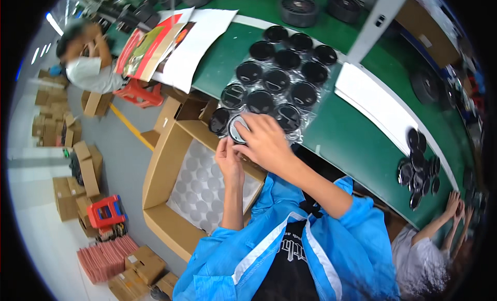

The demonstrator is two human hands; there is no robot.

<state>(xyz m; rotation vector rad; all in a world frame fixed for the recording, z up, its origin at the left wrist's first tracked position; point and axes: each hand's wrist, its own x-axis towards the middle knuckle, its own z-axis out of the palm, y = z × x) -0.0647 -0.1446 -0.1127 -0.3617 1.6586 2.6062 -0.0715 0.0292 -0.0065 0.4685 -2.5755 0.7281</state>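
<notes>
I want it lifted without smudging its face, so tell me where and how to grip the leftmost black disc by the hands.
Probably pinch the black disc at opposite points of its rim, coming from the left, open-carton side: it looks round and flat, and the pale-faced disc under the right hand crowds its right.

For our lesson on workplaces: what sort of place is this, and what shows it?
Probably a factory's assembly or packing area. Round black parts lie in rows on a long green workbench, an open carton stands beside it, and cardboard boxes are stacked at the left.
</notes>
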